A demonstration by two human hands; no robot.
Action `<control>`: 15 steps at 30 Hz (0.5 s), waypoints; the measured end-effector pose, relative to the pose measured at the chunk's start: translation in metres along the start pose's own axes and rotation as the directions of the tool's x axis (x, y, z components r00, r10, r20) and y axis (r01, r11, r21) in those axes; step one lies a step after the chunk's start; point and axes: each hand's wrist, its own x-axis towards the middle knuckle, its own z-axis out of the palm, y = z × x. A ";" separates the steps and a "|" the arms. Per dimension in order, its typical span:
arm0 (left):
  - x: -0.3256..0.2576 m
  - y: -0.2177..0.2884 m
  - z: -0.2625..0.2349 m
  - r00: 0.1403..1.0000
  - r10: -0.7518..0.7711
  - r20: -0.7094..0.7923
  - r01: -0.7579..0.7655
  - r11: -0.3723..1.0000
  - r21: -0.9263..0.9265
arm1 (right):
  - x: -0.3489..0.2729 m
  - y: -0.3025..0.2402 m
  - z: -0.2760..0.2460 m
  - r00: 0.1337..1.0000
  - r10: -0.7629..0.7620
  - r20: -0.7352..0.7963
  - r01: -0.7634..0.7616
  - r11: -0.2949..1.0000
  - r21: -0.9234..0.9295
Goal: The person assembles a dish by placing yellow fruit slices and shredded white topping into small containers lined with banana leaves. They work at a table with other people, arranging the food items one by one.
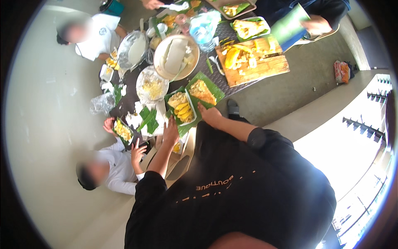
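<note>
In front of me at the table's near edge stands a white tray (195, 118) lined with banana leaf. It holds a row of yellow fruit slices (183, 112) beside a pale, crumb-topped food (178, 99). Just right of it, a triangular crumb-topped piece (202, 92) lies on a larger banana leaf (215, 91). My left hand (170, 132) has its fingers stretched out against the near left side of the tray. My right hand (210, 115) rests with extended fingers at the near edge of the leaf, right of the tray; its fingertips are partly hard to make out.
Behind the tray stand a large round bowl (161, 69), a plate of yellow crumbs (152, 86) and a foil-lined bowl (134, 54). A wooden board (257, 68) holds cut yellow fruit. At left, a person (124, 166) handles another leaf with food (123, 130). Others stand around the table.
</note>
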 end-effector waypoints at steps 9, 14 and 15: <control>-0.009 0.006 -0.020 0.995 -0.050 0.086 0.059 0.992 -0.109 | 0.006 0.002 0.031 0.995 0.060 -0.082 -0.047 0.987 0.151; 0.004 0.005 -0.006 0.995 -0.088 0.054 0.097 0.979 -0.178 | 0.012 0.016 0.034 0.997 -0.072 -0.012 0.072 0.997 0.029; 0.004 0.005 -0.003 0.994 -0.095 0.047 0.103 0.975 -0.195 | 0.012 0.016 0.035 0.996 -0.091 -0.005 0.091 0.996 0.002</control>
